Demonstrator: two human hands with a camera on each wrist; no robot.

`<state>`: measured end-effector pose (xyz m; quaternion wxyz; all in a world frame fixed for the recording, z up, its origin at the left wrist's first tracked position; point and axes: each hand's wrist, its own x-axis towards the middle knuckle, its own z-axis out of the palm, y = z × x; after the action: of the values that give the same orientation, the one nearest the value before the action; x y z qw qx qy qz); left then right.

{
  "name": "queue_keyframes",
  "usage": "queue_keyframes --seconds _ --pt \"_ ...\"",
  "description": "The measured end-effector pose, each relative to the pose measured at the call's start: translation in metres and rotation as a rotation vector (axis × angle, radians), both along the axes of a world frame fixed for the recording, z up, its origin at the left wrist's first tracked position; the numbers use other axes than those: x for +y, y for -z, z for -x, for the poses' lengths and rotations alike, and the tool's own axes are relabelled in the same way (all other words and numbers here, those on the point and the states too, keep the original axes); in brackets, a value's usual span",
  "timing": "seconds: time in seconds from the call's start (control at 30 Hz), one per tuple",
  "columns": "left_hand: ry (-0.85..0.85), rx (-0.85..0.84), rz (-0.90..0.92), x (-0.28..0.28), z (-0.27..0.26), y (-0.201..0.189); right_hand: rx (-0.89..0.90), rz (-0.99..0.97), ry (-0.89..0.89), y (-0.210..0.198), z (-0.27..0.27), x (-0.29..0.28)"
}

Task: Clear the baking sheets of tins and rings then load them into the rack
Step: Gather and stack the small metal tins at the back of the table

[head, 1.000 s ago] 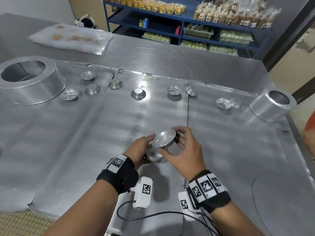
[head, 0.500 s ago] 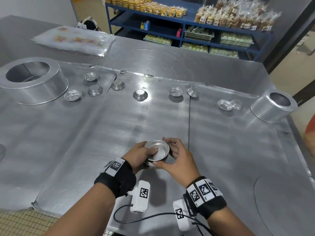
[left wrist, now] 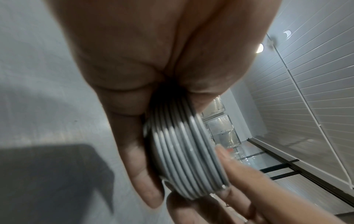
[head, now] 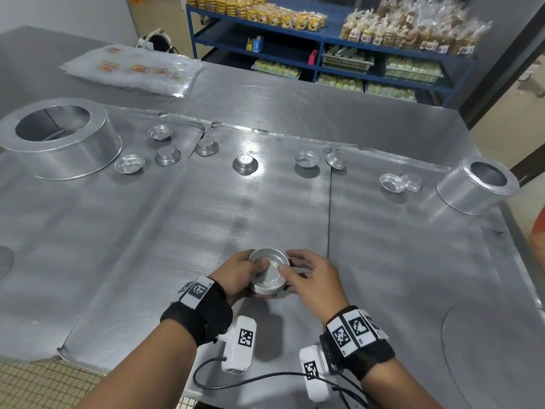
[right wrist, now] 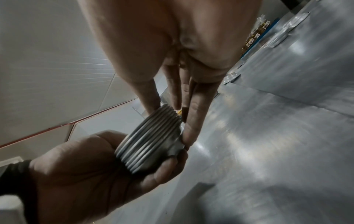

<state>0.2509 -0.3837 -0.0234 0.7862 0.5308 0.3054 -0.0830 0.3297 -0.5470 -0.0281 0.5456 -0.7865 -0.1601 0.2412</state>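
A stack of several nested small silver tins (head: 267, 274) sits in my left hand (head: 250, 276), whose fingers curl under it and whose thumb lies in the top tin. My right hand (head: 290, 267) pinches the same stack, thumb on the top rim and fingers on the far side. The ribbed rims of the stack (left wrist: 184, 159) (right wrist: 151, 141) show in both wrist views. Both hands hover over the middle baking sheet (head: 236, 208). Several loose tins (head: 245, 164) lie along the far edge. A large ring (head: 59, 140) stands far left, a smaller ring (head: 476, 184) far right.
Three sheets lie side by side on the steel table (head: 295, 107); the left sheet (head: 73, 231) and right sheet (head: 398, 246) flank the middle one. Plastic bags (head: 135, 69) lie at the back left. A blue shelf (head: 324, 54) of packed goods stands behind. Tiled floor (head: 35, 385) shows near left.
My right hand lowered the tilted tin it held onto the stack in my left hand, where it now sits nested. Both hands drew a little nearer to me.
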Motion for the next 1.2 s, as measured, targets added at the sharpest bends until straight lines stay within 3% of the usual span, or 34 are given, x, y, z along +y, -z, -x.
queue_keyframes --seconds 0.23,0.47,0.77,1.2 --pt "0.028 0.080 -0.113 -0.001 -0.005 -0.002 0.081 0.069 -0.037 -0.008 -0.003 0.006" --pt "0.083 0.165 -0.293 0.001 -0.006 -0.009 0.013 0.209 -0.082 -0.002 -0.002 0.007" --pt "0.345 0.206 -0.557 0.015 0.003 -0.003 0.012 0.304 -0.148 0.003 0.004 0.007" --pt "0.477 0.254 -0.582 0.023 0.000 0.006 0.065 0.372 -0.149 0.016 0.009 0.012"
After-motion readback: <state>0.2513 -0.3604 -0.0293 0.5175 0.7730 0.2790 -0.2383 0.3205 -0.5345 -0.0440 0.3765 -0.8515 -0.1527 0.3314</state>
